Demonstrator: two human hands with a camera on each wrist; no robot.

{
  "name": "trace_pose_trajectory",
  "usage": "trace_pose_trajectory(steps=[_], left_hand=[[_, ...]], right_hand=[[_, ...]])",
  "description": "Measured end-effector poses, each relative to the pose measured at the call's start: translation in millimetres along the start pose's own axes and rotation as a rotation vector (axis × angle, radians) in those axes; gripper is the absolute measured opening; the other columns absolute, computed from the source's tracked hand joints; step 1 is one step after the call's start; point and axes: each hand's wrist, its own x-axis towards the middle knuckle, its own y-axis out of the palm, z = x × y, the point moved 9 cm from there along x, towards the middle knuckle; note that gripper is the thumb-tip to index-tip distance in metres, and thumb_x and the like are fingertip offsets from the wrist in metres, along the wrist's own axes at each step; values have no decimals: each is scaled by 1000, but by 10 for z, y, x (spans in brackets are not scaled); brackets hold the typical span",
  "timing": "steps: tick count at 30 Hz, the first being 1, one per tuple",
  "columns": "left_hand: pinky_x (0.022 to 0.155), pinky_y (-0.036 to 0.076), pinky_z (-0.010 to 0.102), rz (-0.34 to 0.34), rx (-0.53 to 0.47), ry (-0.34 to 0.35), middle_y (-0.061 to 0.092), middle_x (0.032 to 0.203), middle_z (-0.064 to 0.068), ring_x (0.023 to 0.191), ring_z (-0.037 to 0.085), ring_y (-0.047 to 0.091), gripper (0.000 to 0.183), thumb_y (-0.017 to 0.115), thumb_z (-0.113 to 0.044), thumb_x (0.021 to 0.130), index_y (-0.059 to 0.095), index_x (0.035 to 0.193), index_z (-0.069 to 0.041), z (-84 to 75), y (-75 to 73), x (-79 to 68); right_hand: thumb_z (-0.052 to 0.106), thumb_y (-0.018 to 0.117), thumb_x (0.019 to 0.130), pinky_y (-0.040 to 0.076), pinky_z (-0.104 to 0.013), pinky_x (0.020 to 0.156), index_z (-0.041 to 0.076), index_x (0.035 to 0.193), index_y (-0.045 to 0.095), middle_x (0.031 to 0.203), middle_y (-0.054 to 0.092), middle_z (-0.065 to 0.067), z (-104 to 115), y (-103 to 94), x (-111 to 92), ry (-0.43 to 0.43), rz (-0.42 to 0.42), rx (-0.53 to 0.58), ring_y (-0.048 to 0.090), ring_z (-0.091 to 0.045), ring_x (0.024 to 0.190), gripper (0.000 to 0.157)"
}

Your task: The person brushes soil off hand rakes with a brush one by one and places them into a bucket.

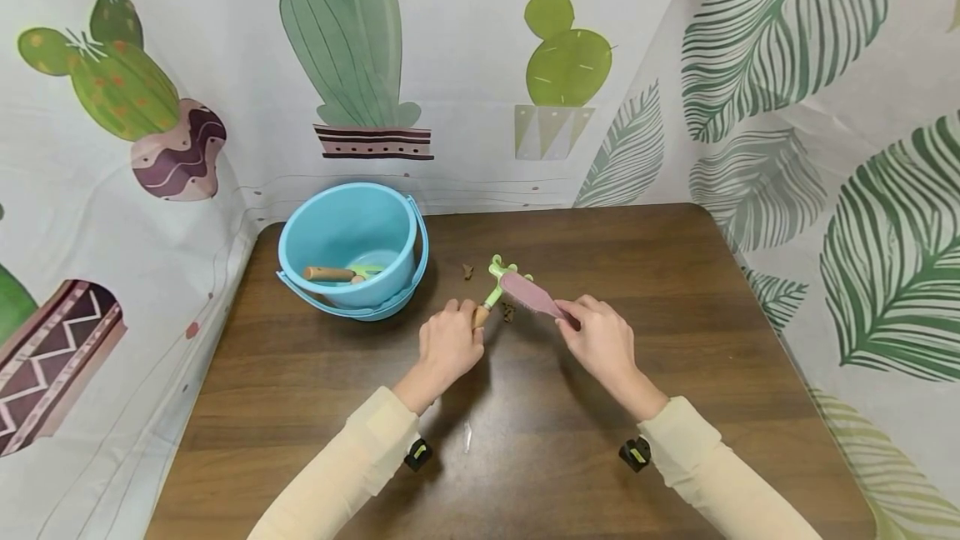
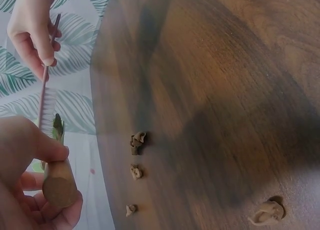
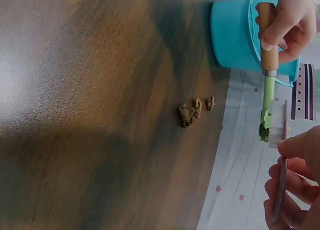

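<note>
Brown tabletop [image 1: 540,457], rake [image 3: 268,87] gripped inside left fingers [image 2: 72,210], pink brush [image 1: 528,293] pinched between right fingers [image 3: 296,183].

Tabletop [image 1: 712,440]: dark brown, wood-grained, round-cornered
Bucket [image 1: 348,219]: light-blue, round, plastic, beyond and left of the left hand [image 1: 448,342]
Scraps [image 1: 508,312]: small, brown, crumpled, some just beyond that hand

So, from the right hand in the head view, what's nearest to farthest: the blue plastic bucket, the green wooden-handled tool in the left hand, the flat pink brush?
1. Pink brush: in the right hand.
2. Green tool: in the left hand.
3. Blue bucket: on the left.
</note>
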Motion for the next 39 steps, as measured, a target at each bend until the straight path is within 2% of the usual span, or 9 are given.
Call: trace_pose_trajectory(steps=[5, 10, 22, 29, 39], left_hand=[[48, 44, 39, -34, 12, 17, 52, 72, 4, 59, 26, 57, 22, 66, -25, 75, 59, 90, -10, -42, -40, -7], [47, 44, 38, -58, 39, 30, 52, 72, 4, 59, 26, 57, 23, 67, -25, 74, 59, 89, -10, -75, -68, -10], [46, 43, 37, -29, 41, 21, 50, 72, 3, 59, 24, 56, 22, 67, -26, 75, 59, 90, -11, -18, -9, -20], [45, 41, 36, -36, 32, 21, 51, 71, 3, 59, 24, 56, 22, 68, -26, 75, 60, 90, -12, -3, -25, -14], [46, 43, 39, -65, 18, -5, 50, 71, 4, 59, 26, 56, 22, 68, -24, 74, 60, 90, -11, 65, -65, 27]], right_hand=[[15, 73, 74, 42, -31, 45, 14, 96, 73, 76, 63, -1, 20, 35, -6, -21, -5, -52, 54, -19, 61, 22], [16, 73, 74, 42, -31, 43, 13, 94, 74, 75, 63, -2, 27, 57, -3, -12, 9, -47, 54, -19, 59, 21], [21, 73, 73, 37, -29, 44, 19, 93, 74, 72, 62, 7, -70, 135, 19, 103, 190, 59, 47, -8, 53, 20], [22, 73, 73, 37, -28, 46, 19, 94, 74, 75, 64, 7, -94, 113, -1, 127, 212, 85, 48, -7, 55, 21], [21, 74, 73, 35, -27, 44, 21, 93, 74, 72, 62, 8, -116, 127, -82, 115, 230, 89, 46, -7, 54, 20]])
